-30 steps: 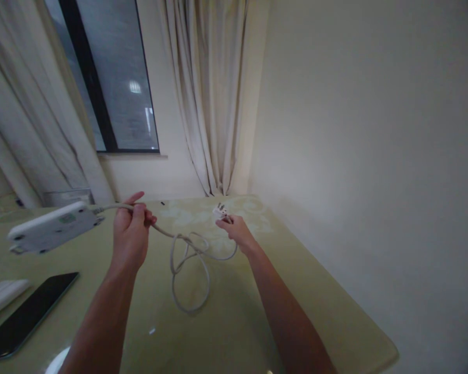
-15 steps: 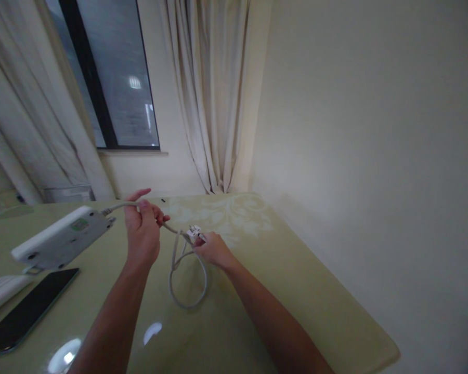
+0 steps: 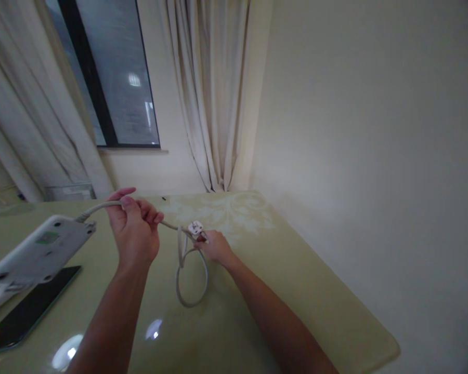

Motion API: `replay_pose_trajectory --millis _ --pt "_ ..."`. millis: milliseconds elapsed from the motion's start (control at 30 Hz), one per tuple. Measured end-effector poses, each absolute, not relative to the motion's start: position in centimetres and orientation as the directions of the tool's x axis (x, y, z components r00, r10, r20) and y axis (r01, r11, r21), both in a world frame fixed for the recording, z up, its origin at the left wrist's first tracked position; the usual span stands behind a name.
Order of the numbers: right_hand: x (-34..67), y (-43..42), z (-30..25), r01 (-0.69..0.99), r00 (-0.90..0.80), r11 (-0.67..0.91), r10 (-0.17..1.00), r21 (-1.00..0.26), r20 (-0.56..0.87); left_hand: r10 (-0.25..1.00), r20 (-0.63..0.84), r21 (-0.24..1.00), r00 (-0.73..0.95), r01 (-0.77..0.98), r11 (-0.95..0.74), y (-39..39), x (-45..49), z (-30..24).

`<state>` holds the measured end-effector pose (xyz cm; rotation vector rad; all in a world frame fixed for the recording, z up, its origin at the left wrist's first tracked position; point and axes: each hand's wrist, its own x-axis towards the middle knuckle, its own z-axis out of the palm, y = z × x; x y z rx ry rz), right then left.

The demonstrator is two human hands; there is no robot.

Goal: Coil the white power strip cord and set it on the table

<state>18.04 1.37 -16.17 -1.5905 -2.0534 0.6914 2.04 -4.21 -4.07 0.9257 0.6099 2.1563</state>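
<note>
A white power strip (image 3: 42,249) hangs tilted at the left, its underside with dark feet and a green label facing me. From its end runs a pale power cord (image 3: 97,206) into my left hand (image 3: 134,228), whose fingers are closed around it. The cord goes on to my right hand (image 3: 215,246), which grips it close to the white plug (image 3: 195,228). The plug's prongs point up and away. Below the right hand dangles a loop of cord (image 3: 178,283) over the table.
A dark phone (image 3: 27,311) lies on the pale green table (image 3: 296,291) at the left, beside a white long object (image 3: 0,298) partly under the strip. A tiny dark item (image 3: 164,198) sits near the far edge. A wall (image 3: 374,156) borders the right side.
My left hand has shifted left along with the power strip, which swung left and lower. My right hand stays nearly in place, and the hanging loop has narrowed slightly.
</note>
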Motion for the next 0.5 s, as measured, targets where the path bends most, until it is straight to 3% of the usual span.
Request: replay_pose_trajectory --millis 200,367,500 --pt "19.7 1.4 -14.3 0.785 -0.203 0.267 0.963 -0.560 0.175 0.685 0.495 0.616 -0.535 -0.340 -0.711 -4.6 1.1 -3.3" --pt "21.5 2.2 -13.4 0.621 -0.240 0.298 0.953 -0.725 0.186 0.668 0.526 0.629 -0.526 -0.288 -0.722 -6.3 1.2 -2.7" --pt "22.7 2.9 -13.2 0.637 -0.221 0.282 0.958 -0.717 0.181 0.622 0.573 0.616 -0.533 -0.220 -0.756 -7.4 3.9 -1.0"
